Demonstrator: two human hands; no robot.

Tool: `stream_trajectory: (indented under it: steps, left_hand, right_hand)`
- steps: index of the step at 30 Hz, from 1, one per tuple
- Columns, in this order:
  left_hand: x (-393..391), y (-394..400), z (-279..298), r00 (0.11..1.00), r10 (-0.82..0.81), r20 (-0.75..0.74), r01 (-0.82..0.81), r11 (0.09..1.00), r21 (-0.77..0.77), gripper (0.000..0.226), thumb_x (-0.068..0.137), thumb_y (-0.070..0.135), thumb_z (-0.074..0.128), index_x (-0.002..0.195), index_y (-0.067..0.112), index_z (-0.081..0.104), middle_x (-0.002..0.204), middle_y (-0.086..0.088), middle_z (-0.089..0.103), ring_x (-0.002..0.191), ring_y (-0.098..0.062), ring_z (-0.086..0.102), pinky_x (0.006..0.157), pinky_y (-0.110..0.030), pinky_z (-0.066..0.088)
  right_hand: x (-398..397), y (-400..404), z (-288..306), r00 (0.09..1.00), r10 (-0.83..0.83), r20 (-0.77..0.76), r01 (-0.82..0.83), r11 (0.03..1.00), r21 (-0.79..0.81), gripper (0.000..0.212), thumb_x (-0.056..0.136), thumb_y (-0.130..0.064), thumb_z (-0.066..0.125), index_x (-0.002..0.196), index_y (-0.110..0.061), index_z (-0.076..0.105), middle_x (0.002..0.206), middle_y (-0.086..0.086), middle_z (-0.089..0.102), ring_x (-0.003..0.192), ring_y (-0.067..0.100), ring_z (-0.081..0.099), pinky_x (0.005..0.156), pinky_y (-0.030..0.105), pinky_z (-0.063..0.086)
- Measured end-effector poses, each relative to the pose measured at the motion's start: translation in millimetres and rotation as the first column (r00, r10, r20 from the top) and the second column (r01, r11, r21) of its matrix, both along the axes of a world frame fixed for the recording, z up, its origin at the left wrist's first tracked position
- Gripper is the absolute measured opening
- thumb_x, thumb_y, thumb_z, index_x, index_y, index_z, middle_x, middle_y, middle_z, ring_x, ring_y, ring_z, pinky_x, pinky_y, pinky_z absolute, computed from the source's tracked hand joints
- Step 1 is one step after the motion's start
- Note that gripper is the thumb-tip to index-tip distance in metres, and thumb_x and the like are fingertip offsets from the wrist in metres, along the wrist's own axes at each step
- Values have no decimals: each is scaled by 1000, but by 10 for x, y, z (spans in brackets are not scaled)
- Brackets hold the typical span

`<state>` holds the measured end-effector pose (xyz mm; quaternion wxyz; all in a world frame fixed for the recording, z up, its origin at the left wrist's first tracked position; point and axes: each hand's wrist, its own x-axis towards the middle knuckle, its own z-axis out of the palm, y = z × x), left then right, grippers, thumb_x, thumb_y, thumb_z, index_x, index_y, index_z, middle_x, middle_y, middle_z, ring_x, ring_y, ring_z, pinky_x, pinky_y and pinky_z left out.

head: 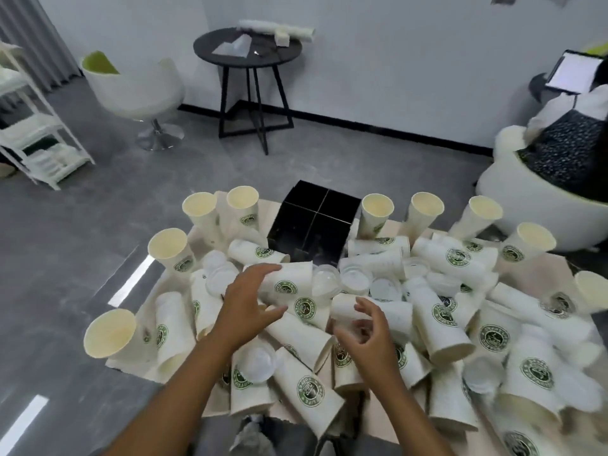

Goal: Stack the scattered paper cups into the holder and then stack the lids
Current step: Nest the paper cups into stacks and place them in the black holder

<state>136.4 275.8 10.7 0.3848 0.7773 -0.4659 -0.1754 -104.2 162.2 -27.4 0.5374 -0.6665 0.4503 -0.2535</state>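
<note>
Many white paper cups with green logos lie scattered on a light table; several stand upright along the far edge. A black holder with four compartments stands at the table's far middle. Clear plastic lids lie among the cups. My left hand reaches over a lying cup, its fingers spread and curved at the cup's side, with no firm hold visible. My right hand hovers with loosely curled fingers just in front of another lying cup and holds nothing.
Beyond the table stand a black round side table, a white chair and a white shelf at left. A person sits in a white chair at right. The floor is grey.
</note>
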Motion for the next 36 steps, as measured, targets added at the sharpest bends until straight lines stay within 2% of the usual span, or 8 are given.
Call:
stream_trajectory:
  steps: [9, 11, 17, 22, 26, 30, 33, 36]
  left_hand:
    - [376, -1063, -381, 896, -374, 240, 299, 907, 296, 95, 64, 51, 90, 148, 35, 48, 151, 10, 52, 144, -17, 46, 118, -49, 35]
    - [380, -1163, -428, 875, -430, 221, 326, 862, 388, 98, 68, 50, 90, 152, 34, 42, 156, 9, 45, 147, -17, 39, 119, -46, 26]
    - [367, -1246, -491, 855, -451, 257, 283, 820, 498, 96, 69, 55, 86, 150, 31, 40, 148, 3, 54, 137, -24, 49, 110, -47, 32]
    - [377, -1196, -502, 883, -405, 236, 287, 865, 411, 91, 62, 53, 89, 141, 27, 52, 137, 3, 61, 126, -26, 58, 102, -47, 43]
    - [393, -1037, -441, 915, -344, 210, 289, 924, 253, 84, 60, 45, 90, 134, 25, 58, 130, 3, 66, 116, -26, 64, 97, -47, 50]
    - [368, -844, -328, 941, -315, 126, 297, 945, 139, 84, 59, 47, 89, 134, 30, 55, 124, 12, 66, 109, -16, 64, 95, -42, 53]
    - [329, -725, -228, 957, -284, 57, 278, 957, 84, 87, 57, 49, 85, 135, 35, 50, 124, 16, 64, 110, -13, 62, 97, -41, 51]
    - [296, -640, -142, 971, -236, -46, 237, 971, 17, 89, 57, 40, 91, 136, 40, 48, 126, 21, 61, 116, -4, 58, 98, -33, 47]
  right_hand:
    - [-91, -40, 13, 928, -370, -35, 369, 929, -38, 62, 78, -16, 89, 127, -38, 57, 128, -12, 59, 87, 0, 63, 80, 13, 51]
    - [-133, -16, -19, 880, -474, -15, 473, 880, -46, 62, 80, -13, 87, 127, -38, 56, 128, -11, 59, 81, 7, 64, 81, 22, 55]
    - [-317, 20, -76, 769, -638, -51, 634, 770, -76, 58, 84, -13, 84, 135, -20, 57, 128, -3, 53, 72, 0, 59, 69, 8, 49]
    - [-394, -94, -132, 765, -635, -107, 635, 771, -39, 57, 85, -18, 84, 136, -17, 57, 128, -4, 60, 82, 14, 63, 70, 5, 47]
    - [-407, -213, -196, 777, -623, -96, 625, 781, -11, 41, 87, -17, 82, 124, -16, 65, 117, -3, 70, 107, 20, 65, 90, 28, 53]
    - [-376, -294, -235, 768, -634, -89, 638, 769, 32, 20, 91, -14, 76, 109, -20, 70, 103, 3, 73, 88, 26, 71, 78, 33, 57]
    - [-363, -285, -149, 765, -641, -65, 643, 766, 20, 10, 93, -8, 72, 102, -13, 73, 89, 9, 74, 59, 11, 65, 58, 19, 52]
    - [-345, -240, 59, 770, -637, -18, 635, 770, -64, 9, 92, -8, 75, 91, -17, 74, 82, -2, 74, 65, 5, 65, 64, 15, 49]
